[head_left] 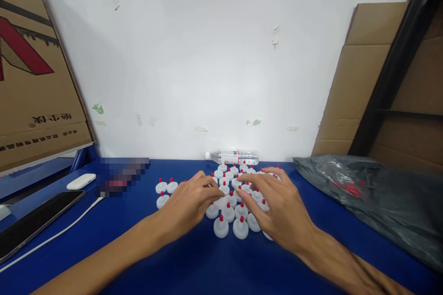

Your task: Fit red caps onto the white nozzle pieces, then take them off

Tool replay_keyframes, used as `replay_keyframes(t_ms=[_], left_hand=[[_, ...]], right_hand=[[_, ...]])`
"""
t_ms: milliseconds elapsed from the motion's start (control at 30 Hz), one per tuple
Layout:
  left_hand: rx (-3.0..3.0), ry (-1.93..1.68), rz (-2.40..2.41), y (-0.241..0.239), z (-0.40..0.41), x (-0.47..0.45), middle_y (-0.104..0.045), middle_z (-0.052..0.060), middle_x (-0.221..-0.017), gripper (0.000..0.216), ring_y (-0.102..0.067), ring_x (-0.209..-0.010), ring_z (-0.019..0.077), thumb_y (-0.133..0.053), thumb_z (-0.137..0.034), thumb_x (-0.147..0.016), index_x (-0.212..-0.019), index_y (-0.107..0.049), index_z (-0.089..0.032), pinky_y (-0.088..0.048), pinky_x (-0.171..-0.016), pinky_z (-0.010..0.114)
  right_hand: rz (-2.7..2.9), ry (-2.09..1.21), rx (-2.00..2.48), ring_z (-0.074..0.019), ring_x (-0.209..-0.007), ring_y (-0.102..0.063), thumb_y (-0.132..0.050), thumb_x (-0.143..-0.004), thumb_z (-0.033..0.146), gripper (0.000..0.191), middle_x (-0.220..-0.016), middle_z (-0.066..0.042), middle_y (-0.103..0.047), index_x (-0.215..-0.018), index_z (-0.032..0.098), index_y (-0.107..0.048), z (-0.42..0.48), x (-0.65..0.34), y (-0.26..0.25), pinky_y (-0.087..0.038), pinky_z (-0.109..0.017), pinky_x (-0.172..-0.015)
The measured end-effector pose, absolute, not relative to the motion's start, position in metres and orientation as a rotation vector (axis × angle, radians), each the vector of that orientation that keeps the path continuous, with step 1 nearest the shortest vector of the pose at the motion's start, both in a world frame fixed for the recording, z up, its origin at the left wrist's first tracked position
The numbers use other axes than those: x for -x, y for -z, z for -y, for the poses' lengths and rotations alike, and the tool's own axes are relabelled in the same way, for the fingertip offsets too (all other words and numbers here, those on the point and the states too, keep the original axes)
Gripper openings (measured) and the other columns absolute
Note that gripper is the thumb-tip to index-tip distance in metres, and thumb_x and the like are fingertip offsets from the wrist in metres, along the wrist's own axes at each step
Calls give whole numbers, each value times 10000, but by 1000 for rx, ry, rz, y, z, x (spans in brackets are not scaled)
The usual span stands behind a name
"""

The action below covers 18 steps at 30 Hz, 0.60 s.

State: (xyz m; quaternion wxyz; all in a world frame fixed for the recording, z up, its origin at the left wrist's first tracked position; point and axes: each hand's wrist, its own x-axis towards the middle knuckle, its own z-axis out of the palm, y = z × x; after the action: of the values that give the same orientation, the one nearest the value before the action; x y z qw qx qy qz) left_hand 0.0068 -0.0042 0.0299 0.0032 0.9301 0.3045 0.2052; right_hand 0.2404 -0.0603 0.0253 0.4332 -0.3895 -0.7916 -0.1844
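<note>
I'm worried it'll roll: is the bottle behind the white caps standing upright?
No, the clear bottle lies on its side behind the red-tipped white caps.

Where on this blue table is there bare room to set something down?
In front: bare table between left forearm and right forearm, before the nearest caps. Left: between the cable and the leftmost caps. Right: a strip between the right hand and the grey plastic. Crowded: the middle, packed with caps, and the left edge, with the phone.

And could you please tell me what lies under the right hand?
White red-tipped pieces on the blue table show around the edges of the right hand. Whatever lies directly beneath is covered, so any hidden ones cannot be counted.
</note>
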Motion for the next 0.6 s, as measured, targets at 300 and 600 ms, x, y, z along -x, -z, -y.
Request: replay_keyframes(t_ms=[300, 600], left_hand=[[-2837, -584, -1044, -30, 0, -11, -715, 55, -1131, 322, -605, -1062, 246, -569, -234, -1030, -1345, -617, -282, -502, -849, 355], [-2974, -507, -1240, -71, -69, -34, -723, 124, -1083, 227, -594, -1136, 302, -513, -210, -1033, -1072, -731, -159, -532, -897, 416]], right_hand=[[1998, 420, 947, -173, -810, -715, -538, -1028, 199, 119, -944, -11, -771, -1096, 212, -635, 62, -237, -24, -392, -405, -991], [2011, 398, 967, -172, -795, -703, -528, -1012, 169, 141, -966, -12, -771, -1073, 230, -639, 62, -237, -22, -384, -418, -993]])
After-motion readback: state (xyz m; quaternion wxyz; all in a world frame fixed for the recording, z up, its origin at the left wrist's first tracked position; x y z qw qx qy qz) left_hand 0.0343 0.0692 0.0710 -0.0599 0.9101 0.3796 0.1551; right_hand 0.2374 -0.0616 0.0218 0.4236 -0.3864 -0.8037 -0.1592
